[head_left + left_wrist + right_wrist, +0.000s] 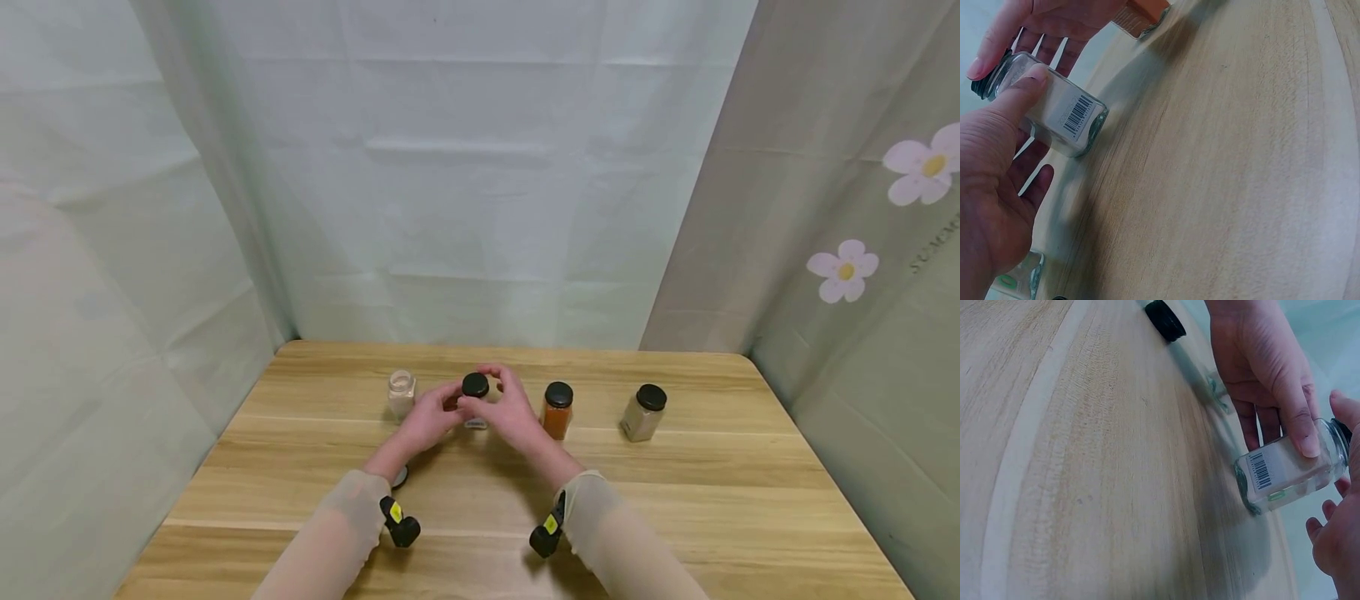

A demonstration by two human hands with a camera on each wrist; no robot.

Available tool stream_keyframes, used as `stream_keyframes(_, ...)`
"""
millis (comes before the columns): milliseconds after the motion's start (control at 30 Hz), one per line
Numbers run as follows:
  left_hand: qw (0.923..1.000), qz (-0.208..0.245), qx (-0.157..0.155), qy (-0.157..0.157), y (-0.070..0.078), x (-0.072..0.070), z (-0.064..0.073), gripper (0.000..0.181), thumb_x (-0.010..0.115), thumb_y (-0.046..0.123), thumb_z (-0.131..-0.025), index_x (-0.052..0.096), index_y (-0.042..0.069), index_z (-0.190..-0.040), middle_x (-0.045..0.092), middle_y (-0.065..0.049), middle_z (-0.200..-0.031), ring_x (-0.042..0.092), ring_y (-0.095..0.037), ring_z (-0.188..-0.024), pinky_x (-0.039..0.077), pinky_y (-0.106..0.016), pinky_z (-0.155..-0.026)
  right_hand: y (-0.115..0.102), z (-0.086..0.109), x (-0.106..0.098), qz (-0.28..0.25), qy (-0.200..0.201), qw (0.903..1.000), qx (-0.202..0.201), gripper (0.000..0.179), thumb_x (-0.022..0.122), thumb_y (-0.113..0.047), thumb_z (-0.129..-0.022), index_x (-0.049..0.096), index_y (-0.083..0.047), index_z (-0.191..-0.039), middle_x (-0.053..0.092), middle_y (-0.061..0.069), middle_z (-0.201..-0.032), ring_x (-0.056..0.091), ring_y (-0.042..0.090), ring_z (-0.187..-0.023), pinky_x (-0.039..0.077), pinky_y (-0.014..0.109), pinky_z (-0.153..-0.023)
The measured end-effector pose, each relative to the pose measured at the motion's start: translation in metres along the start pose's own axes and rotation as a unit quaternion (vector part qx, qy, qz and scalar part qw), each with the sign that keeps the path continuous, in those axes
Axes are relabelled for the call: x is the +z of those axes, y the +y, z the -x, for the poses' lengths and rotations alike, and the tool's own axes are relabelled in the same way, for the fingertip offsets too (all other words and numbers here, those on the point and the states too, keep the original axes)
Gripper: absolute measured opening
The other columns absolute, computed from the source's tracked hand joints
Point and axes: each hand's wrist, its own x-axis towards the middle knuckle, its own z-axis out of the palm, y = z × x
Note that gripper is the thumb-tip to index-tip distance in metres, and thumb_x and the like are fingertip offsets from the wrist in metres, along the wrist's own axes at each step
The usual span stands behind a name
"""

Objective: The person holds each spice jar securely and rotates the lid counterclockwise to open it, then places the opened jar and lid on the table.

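My left hand point(426, 422) grips a square glass jar point(1063, 115) of pale powder by its body, thumb flat on the side above a barcode label. The fingers and thumb of my right hand point(514, 413) are curled around the jar's black lid point(475, 384). In both wrist views the jar looks tilted, its base close over the wooden table. Beside my left hand stands a lidless jar point(401, 393) of pale powder. A loose black lid point(1165, 320) lies on the table, partly hidden by my left wrist in the head view.
Right of my hands, a black-lidded jar of orange-red powder point(557, 417) stands on the wooden table point(712, 500). Farther right is a black-lidded jar of beige powder point(642, 414). Pale curtains point(480, 208) hang behind the table and at both sides.
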Motion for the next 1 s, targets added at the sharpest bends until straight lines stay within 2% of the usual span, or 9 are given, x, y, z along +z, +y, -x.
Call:
stream_keyframes(433,1.0,-0.009,0.001,-0.001,0.0011,0.0003,-0.0008,0.053,0.074,0.025,-0.097,0.057,0.017,-0.147,0.063,-0.007,-0.138,0.058,-0.026,-0.128,0.05,-0.044,-0.102,0.0016,-0.0021,-0.0001,-0.01,0.009,0.9998,-0.014,0.061,0.083,-0.032,-0.089,0.054,-0.007,-0.137,0.049,0.006,-0.145,0.04,0.037,-0.139,0.031,0.056,-0.113)
stream_keyframes(767,0.9999,0.012,0.0,0.001,0.0008,0.0009,-0.0013,0.051,0.076,0.025,-0.096,0.06,0.017,-0.144,0.065,-0.006,-0.134,0.059,-0.027,-0.126,0.05,-0.047,-0.101,0.0044,-0.0024,-0.0019,0.001,0.009,0.9984,-0.056,0.049,0.081,-0.028,-0.091,0.059,-0.01,-0.131,0.052,0.007,-0.142,0.045,0.024,-0.136,0.032,0.053,-0.115)
stream_keyframes(867,0.9999,0.01,-0.002,0.004,0.0008,0.0011,-0.0015,0.051,0.076,0.025,-0.095,0.061,0.018,-0.143,0.065,-0.006,-0.133,0.059,-0.027,-0.126,0.05,-0.047,-0.101,0.0054,-0.0031,-0.0016,0.006,0.01,0.9977,-0.067,0.046,0.081,-0.022,-0.092,0.06,-0.008,-0.131,0.053,0.01,-0.141,0.045,0.026,-0.135,0.032,0.055,-0.114)
stream_keyframes(1000,1.0,0.003,0.002,0.006,0.0011,0.0011,-0.0018,0.05,0.077,0.026,-0.095,0.062,0.018,-0.142,0.066,-0.006,-0.133,0.059,-0.025,-0.126,0.048,-0.047,-0.104,0.0046,-0.0036,-0.0008,0.004,0.007,0.9964,-0.085,0.044,0.077,-0.011,-0.093,0.059,0.001,-0.132,0.052,0.02,-0.141,0.044,0.037,-0.135,0.029,0.062,-0.113)
